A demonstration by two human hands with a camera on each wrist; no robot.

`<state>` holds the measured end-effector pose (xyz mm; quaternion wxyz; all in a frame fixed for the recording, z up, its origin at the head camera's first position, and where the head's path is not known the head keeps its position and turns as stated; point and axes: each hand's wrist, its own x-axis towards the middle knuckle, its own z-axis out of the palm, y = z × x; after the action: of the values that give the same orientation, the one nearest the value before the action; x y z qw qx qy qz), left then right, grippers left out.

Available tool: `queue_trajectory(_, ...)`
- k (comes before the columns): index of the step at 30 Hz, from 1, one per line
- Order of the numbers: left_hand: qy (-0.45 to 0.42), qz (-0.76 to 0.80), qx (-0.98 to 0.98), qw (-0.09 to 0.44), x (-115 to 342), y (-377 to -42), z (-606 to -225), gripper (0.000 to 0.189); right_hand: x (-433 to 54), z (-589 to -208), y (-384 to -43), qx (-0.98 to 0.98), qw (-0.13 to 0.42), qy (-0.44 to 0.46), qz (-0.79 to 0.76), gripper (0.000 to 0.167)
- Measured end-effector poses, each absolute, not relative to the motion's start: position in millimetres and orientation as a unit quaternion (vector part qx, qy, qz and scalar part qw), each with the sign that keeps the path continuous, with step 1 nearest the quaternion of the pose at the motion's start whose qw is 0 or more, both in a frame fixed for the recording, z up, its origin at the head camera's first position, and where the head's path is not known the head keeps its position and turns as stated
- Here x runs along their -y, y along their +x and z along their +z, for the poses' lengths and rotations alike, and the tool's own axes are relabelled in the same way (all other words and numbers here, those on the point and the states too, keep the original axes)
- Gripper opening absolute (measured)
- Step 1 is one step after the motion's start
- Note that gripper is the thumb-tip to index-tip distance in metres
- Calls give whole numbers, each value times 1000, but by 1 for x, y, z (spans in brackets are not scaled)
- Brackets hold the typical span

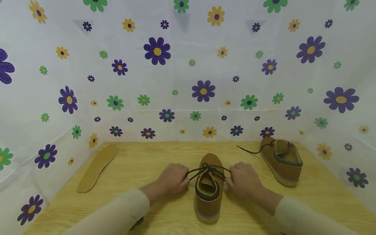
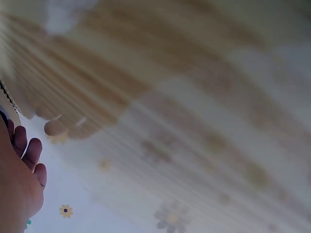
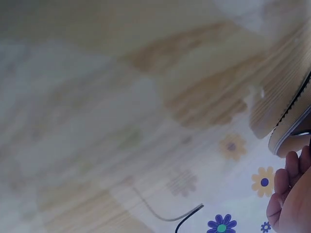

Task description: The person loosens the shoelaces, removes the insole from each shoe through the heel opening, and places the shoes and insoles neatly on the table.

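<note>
A brown shoe point(image 1: 208, 209) stands upright between both hands, its heel towards me and its toe pointing away. Black shoelaces point(image 1: 206, 167) cross over its front in a knot with loops drawn out to both sides. To the shoe's left, my left hand point(image 1: 173, 179) pinches the lace on that side. Opposite it, my right hand point(image 1: 245, 179) grips the lace on the right. Both stretches of lace look taut. The wrist views show curled fingers of the left hand point(image 2: 24, 174) and right hand point(image 3: 291, 194) at the frame edges; their fingertips are partly hidden.
A second brown shoe point(image 1: 289, 171) stands at the back right, one loose black lace point(image 1: 249, 151) trailing left. A tan insole point(image 1: 97, 169) lies at the left on the wooden tabletop point(image 1: 164, 215). White flower-printed cloth point(image 1: 176, 71) encloses the back and sides.
</note>
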<state>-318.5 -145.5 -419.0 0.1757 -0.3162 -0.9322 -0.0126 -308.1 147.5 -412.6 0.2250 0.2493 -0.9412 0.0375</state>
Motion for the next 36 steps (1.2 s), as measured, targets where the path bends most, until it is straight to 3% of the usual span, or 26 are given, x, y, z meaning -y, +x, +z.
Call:
queue_trajectory(12, -273, -27, 950, 149, 166, -320, -427, 18, -165, -413, -312, 974, 121, 161, 100, 36)
queue_trajectory(25, -236, -19, 961, 145, 203, -325, -440, 14, -184, -416, -313, 984, 58, 124, 111, 41)
queue_trajectory(36, -184, -14, 975, 123, 239, -312, -426, 19, -201, -411, -314, 991, 20, 99, 92, 37)
